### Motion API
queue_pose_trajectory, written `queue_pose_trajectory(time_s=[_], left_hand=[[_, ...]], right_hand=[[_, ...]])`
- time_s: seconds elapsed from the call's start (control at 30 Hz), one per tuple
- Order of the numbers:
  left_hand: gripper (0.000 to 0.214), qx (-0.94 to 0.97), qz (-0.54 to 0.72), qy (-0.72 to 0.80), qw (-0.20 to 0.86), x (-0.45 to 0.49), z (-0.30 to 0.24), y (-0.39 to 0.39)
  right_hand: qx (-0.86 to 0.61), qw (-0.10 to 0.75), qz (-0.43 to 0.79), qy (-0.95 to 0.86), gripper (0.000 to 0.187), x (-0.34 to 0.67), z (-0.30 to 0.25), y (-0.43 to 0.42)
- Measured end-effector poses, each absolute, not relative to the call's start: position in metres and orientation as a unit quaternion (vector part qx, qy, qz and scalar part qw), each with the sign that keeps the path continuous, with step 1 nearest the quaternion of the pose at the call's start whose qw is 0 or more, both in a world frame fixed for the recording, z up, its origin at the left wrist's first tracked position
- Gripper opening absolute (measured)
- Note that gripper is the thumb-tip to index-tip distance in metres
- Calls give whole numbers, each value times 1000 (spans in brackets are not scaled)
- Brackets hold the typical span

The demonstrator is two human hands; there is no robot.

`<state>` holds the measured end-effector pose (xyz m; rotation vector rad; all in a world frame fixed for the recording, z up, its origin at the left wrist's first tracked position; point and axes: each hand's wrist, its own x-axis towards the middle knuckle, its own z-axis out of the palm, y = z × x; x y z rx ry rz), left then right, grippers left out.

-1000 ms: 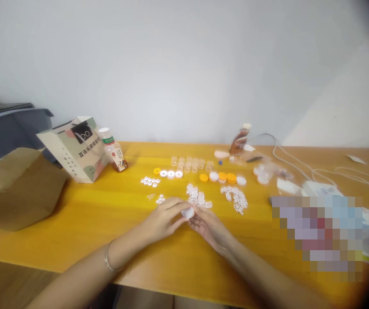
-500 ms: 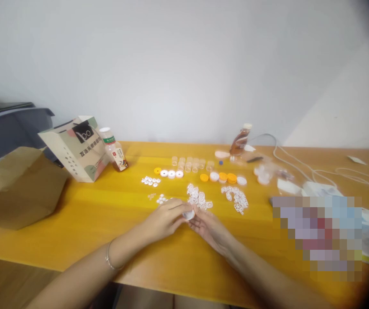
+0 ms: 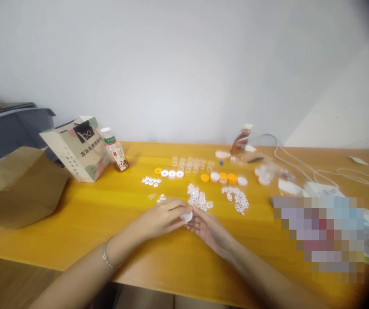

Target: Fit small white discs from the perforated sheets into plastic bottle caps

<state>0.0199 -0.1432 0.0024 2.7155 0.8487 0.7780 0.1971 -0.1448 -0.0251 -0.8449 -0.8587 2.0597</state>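
Observation:
My left hand [image 3: 161, 218] and my right hand [image 3: 207, 227] meet low over the yellow wooden table [image 3: 113, 223]. Between their fingertips they pinch a small white round cap [image 3: 187, 216]. The left fingers curl over its top; the right hand cups it from below. Just beyond the hands lie piles of small white flat plastic pieces [image 3: 199, 197], with another such pile [image 3: 237, 199] to the right. A few tiny white discs [image 3: 160, 198] lie to the left of my left hand.
Farther back stand a row of white and orange caps [image 3: 223, 177], several small clear cups [image 3: 191, 164], a paper bag [image 3: 77, 148] with a drink bottle [image 3: 113, 150], a brown sauce bottle [image 3: 240, 139] and white cables [image 3: 300, 169]. A brown paper sheet [image 3: 17, 184] covers the left edge.
Both hands have stayed together on the white cap, shifting only slightly; the cap sits a little lower between the fingers.

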Motion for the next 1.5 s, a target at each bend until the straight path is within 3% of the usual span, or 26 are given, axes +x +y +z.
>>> queue_pose_trajectory(time_s=[0.33, 0.4, 0.57, 0.73, 1.0, 1.5], left_hand=[[26, 886, 265, 338, 177, 23, -8, -142], [24, 883, 260, 349, 176, 24, -10, -142], [25, 894, 207, 371, 144, 28, -15, -146], [29, 909, 177, 359, 118, 32, -22, -146], [47, 903, 207, 347, 147, 36, -27, -144], [25, 871, 278, 393, 96, 30, -32, -121]], right_hand=[[-354, 258, 722, -536, 33, 205, -21, -138], [-394, 251, 635, -614, 34, 211, -17, -131], [-584, 297, 246, -714, 29, 251, -2, -100], [-662, 195, 75, -720, 17, 290, -6, -76], [-650, 104, 24, -753, 11, 290, -16, -74], [-636, 105, 4, -764, 19, 284, -17, -74]])
